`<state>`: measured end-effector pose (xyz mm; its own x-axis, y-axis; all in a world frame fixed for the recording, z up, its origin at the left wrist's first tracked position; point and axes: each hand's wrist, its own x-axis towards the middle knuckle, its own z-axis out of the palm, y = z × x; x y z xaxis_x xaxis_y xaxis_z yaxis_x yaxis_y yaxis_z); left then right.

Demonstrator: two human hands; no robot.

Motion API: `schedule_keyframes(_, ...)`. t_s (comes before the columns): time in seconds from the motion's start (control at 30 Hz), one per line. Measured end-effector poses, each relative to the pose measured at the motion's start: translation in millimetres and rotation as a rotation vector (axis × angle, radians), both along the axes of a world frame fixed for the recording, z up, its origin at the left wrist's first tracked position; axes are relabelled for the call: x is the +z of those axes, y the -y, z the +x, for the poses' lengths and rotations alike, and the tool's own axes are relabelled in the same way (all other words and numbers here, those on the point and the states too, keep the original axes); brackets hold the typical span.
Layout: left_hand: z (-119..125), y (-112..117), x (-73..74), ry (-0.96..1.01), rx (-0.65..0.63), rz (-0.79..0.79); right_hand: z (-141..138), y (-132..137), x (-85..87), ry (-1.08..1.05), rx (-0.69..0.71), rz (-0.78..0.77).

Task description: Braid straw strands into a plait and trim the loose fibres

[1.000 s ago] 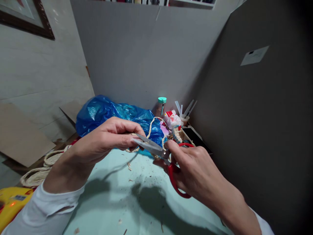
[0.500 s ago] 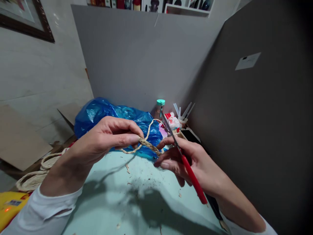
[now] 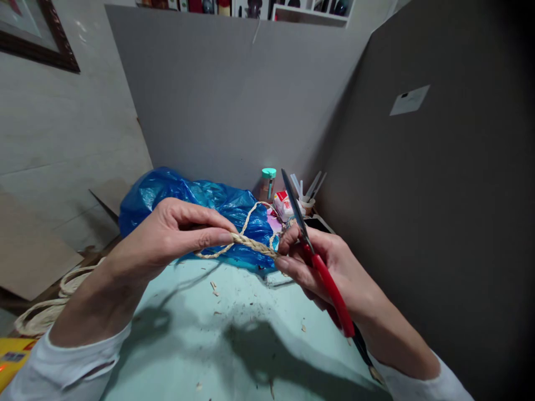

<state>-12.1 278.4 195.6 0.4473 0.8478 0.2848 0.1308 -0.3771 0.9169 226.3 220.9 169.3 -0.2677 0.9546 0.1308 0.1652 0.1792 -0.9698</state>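
Note:
A tan braided cord (image 3: 253, 244) is stretched between my two hands above the table. My left hand (image 3: 188, 236) pinches one end of the stretch between thumb and fingers. At the other end, my right hand (image 3: 313, 262) grips the cord with thumb and fingertips. That same hand also carries scissors (image 3: 330, 284) with red handles, their dark blades pointing up and away. A thinner loop of the cord (image 3: 249, 214) curves up behind, over the blue plastic bag (image 3: 221, 203). The fingers hide where the cord's ends run.
Tan scraps lie on the pale green tabletop (image 3: 200, 340). Coiled cord (image 3: 45, 314) and a yellow object (image 3: 14, 356) sit at left. Behind stand a jar with a turquoise lid (image 3: 268, 184) and a cup of sticks (image 3: 307, 201). Grey panels (image 3: 234, 100) enclose the back and right.
My right fingers have closed in on the cord, and the stretch between my hands is longer and straighter. The scissors have turned slightly more upright. The whole view has shifted a little.

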Motion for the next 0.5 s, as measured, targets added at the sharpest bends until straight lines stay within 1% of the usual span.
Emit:
schedule_keyframes(0.1, -2.5, -0.5, -1.7, 0.014, -0.069, 0.071, 1.7, 1.1, 0.2, 0.011, 0.013, 0.086)
schedule_keyframes(0.17, -4.0, -1.2, -2.9, 0.031, -0.112, 0.1, 3.2, 0.3, 0.2, 0.042, 0.026, 0.112)
schedule_keyframes(0.23, -4.8, -2.2, -4.0, 0.053, -0.131, 0.115, 4.3, -0.7, 0.1, 0.05, 0.033, 0.087)
schedule_keyframes(0.37, -4.6, -3.3, -5.2, 0.099, -0.14, 0.134, 4.8, -1.8, -0.2, 0.0, 0.035, 0.032)
schedule_keyframes(0.5, -3.1, 0.4, -4.0, 0.091, -0.101, 0.162, 3.0, -4.0, -0.2, -0.065, 0.018, 0.007)
